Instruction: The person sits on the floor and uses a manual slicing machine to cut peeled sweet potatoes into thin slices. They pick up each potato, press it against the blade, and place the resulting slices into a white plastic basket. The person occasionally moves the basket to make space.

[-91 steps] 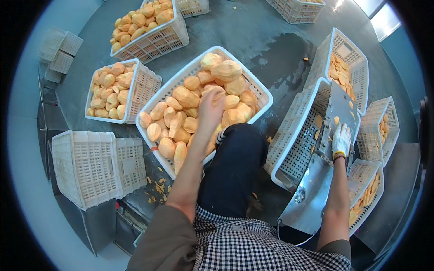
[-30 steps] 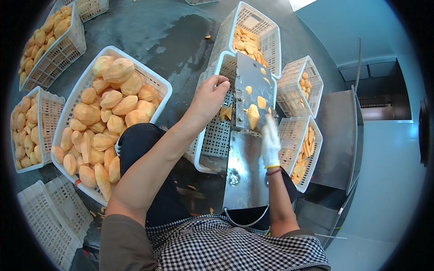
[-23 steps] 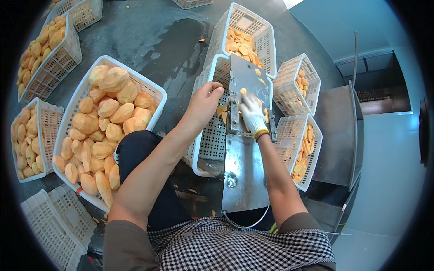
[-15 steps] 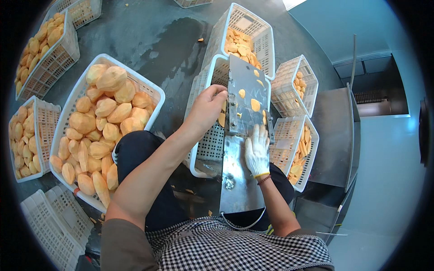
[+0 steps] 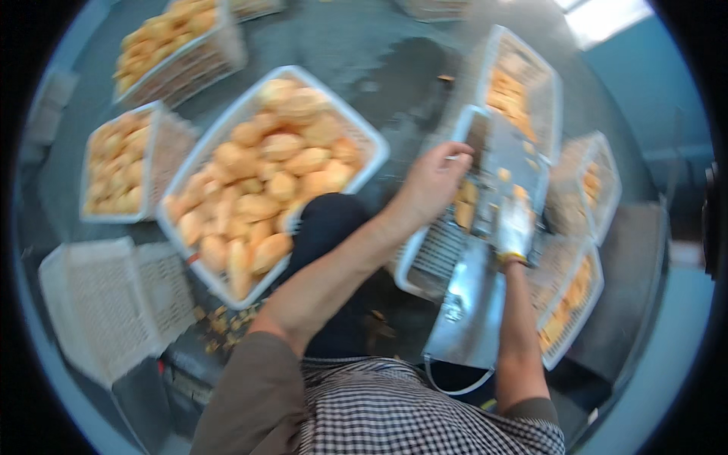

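Note:
The picture is blurred. My left hand (image 5: pixel 440 178), bare, hovers by the left side of the slicing board, at a white crate’s rim (image 5: pixel 406 265), its fingers curled; what they hold, if anything, is hidden. My right hand (image 5: pixel 513 227), in a white glove, lies with fingers stretched along the metal slicing board (image 5: pixel 462 303), touching or just below a pale orange piece; whether it covers one is unclear. Slices (image 5: pixel 464 203) show in the crate under the board. Left of my knee stands a large crate (image 5: pixel 370 144) of peeled, pale orange tubers (image 5: pixel 282 145).
More crates of tubers (image 5: pixel 114 171) stand left and at the back left. Pale stacked crates (image 5: pixel 91 303) sit lower left, near scattered scraps. Crates of slices (image 5: pixel 508 98) stand behind and right of the board (image 5: pixel 569 303), beside a metal counter (image 5: pixel 629 296).
My left hand left the tuber crate for the slicing board. My right hand has slid down, and now back up the board. The view has swung left since a moment ago.

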The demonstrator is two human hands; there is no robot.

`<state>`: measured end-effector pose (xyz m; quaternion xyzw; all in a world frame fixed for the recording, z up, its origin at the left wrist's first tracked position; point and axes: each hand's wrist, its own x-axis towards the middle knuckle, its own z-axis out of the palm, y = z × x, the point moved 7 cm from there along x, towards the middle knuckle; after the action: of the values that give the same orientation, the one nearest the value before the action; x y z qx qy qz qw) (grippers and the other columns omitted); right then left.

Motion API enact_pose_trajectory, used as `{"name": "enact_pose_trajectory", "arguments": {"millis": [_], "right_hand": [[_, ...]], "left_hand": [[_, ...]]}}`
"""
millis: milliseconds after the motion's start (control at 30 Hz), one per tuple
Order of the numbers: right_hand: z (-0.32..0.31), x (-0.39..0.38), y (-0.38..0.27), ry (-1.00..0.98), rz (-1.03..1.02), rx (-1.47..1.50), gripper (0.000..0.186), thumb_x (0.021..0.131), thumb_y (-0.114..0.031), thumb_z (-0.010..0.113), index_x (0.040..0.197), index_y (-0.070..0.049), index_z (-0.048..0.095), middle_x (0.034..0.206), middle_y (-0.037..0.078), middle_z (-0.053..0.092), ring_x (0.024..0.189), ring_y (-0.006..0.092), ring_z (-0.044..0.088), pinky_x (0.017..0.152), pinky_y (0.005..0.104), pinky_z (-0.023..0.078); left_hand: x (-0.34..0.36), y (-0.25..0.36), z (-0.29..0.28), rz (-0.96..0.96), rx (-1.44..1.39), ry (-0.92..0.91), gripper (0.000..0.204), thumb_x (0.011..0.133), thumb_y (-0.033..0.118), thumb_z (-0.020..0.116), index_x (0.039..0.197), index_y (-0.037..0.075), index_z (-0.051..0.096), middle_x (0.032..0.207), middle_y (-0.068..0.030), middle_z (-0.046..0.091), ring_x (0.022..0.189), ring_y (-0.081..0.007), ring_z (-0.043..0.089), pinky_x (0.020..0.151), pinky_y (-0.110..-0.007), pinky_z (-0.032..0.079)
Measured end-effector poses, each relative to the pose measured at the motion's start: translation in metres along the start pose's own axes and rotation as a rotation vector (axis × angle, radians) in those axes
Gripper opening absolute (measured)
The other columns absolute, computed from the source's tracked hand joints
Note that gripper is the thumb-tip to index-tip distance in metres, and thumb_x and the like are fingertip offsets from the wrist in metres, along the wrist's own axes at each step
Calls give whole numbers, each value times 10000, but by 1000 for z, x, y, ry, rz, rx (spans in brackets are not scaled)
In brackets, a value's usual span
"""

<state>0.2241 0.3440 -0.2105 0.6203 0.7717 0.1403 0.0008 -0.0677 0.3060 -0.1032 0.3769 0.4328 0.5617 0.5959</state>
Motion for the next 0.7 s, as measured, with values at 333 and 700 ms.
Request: {"name": "enact_pose_trajectory", "arguments": {"millis": [333,700], "right_hand": [[57,88,24,-101,83,-94,406,1001,-340,412,1346,-133,470,1421,214,403,1234,380,466,1010,464,407],[22,25,54,381,709,1647,436,1015,-293,459,1356,-24,498,1327,97,542,1199,198,519,1014,337,404]], "left_hand": [[-191,-55,-355,-232,1342,942,596,802,210,708,1275,-61,467,1220,-275,512,1147,-433,502,985,-447,427],[-142,-90,-320,-403,-170,291,565,855,217,664,1331,-2,451,1058,-117,623,947,-252,618,814,-333,504]]}}
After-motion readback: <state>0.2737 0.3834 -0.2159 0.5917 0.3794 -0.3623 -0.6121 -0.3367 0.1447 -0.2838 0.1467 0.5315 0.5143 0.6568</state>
